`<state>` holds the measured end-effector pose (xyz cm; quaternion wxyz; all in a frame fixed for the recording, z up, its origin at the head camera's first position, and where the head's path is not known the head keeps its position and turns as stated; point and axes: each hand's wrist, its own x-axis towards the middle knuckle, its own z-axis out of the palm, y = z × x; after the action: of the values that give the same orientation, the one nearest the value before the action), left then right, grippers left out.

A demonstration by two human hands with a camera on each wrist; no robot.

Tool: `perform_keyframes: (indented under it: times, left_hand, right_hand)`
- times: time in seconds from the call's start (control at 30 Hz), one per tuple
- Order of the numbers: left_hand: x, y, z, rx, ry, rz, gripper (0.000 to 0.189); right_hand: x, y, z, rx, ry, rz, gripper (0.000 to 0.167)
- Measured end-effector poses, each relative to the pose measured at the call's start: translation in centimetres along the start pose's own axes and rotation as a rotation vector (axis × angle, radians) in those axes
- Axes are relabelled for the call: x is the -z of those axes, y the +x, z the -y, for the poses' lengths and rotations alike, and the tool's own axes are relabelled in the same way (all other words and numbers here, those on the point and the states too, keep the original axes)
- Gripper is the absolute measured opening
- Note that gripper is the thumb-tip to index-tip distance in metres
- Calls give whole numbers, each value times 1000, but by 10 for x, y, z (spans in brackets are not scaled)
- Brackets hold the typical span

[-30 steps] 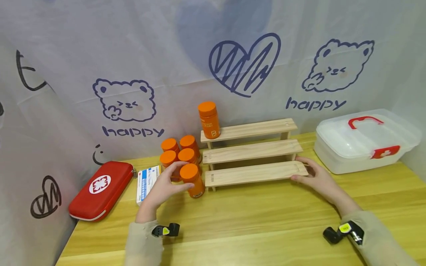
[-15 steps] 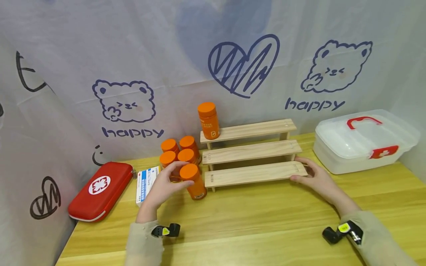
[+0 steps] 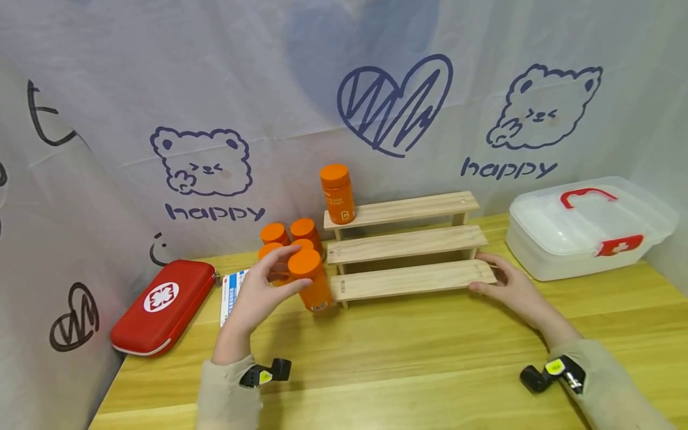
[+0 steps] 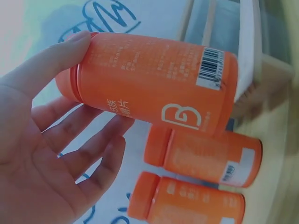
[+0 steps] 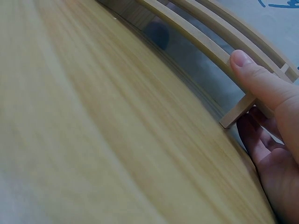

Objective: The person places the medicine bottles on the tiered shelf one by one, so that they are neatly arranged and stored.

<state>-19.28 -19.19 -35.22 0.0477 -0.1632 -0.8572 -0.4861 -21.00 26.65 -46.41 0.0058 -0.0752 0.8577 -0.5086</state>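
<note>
Between thumb and fingers, my left hand [image 3: 263,292] grips an orange bottle [image 3: 312,283] near its lid, tilted slightly beside the left end of the lowest shelf. In the left wrist view the bottle [image 4: 154,79] shows a barcode and a white B logo. My right hand [image 3: 510,289] holds the right end of the three-step wooden rack [image 3: 408,280], thumb on the front edge; in the right wrist view its other fingers [image 5: 261,140] are behind the leg. Another orange bottle [image 3: 338,197] stands on the top step's left end. Several more bottles [image 3: 304,230] stand behind my left hand.
A red first-aid case [image 3: 163,307] lies at the left, with a white and blue box [image 3: 230,292] partly behind my left hand. A clear lidded box [image 3: 586,230] with a red handle stands right of the rack. A printed curtain [image 3: 290,119] hangs behind.
My left hand has lifted the orange bottle slightly off the table, with its lid moving up and away from me. The right hand stays at the rack's end.
</note>
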Motion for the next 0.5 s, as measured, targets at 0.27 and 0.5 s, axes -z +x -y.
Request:
perform_keyframes:
  times: [0.27,0.5]
  left_hand:
    - [-10,5,-17,-74,-5,39,56]
    - [-35,28,-36,-179,65,88,55]
  right_hand:
    - [-4,4,-7,8,36,13,73]
    - [-2,3,-6,13,25,-15,74]
